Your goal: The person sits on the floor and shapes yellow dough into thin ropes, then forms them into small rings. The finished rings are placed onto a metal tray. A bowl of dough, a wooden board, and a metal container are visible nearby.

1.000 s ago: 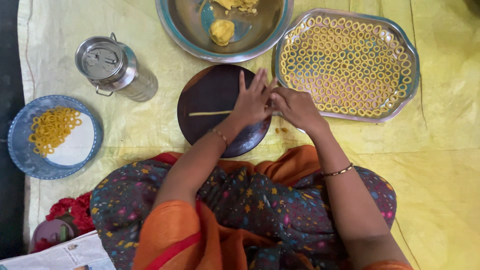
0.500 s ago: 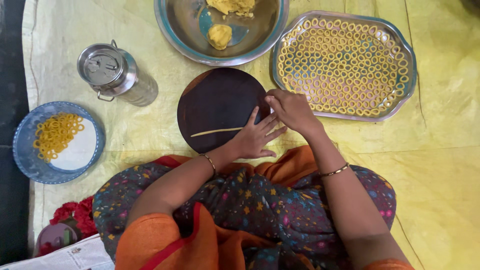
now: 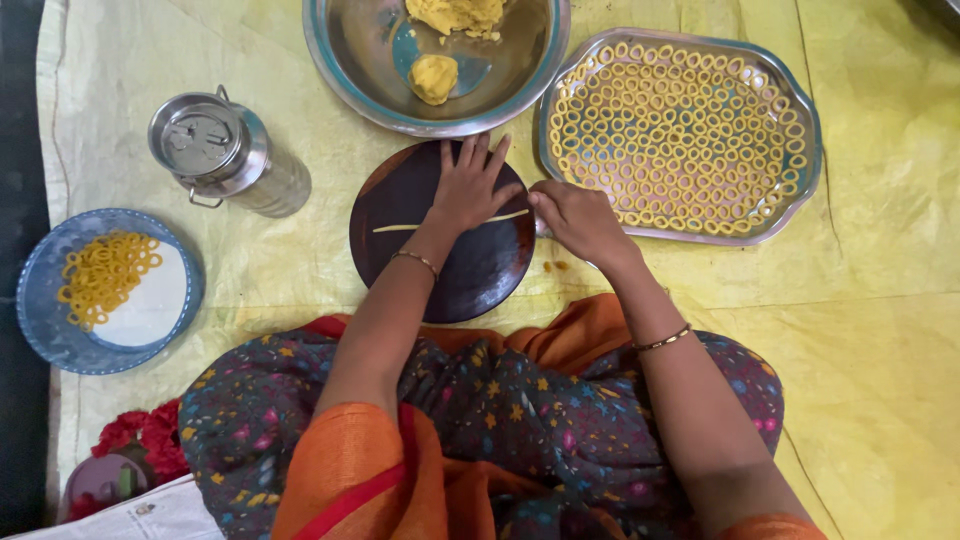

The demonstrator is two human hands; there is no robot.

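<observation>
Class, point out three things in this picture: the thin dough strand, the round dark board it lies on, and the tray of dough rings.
dough strand (image 3: 395, 228), head view, its left end.
round dark board (image 3: 470, 275), head view, bare lower face.
tray of dough rings (image 3: 805, 150), head view, right rim.

A single head-worn camera looks almost straight down, fairly near, over the person's lap onto the yellow floor sheet (image 3: 880, 330). The left hand (image 3: 470, 190) and right hand (image 3: 575, 220) sit near centre; no second view overlaps.

Home floor kitchen — yellow mat (image 3: 880, 330); steel bowl (image 3: 360, 60); tray (image 3: 800, 180) of dough rings.
</observation>
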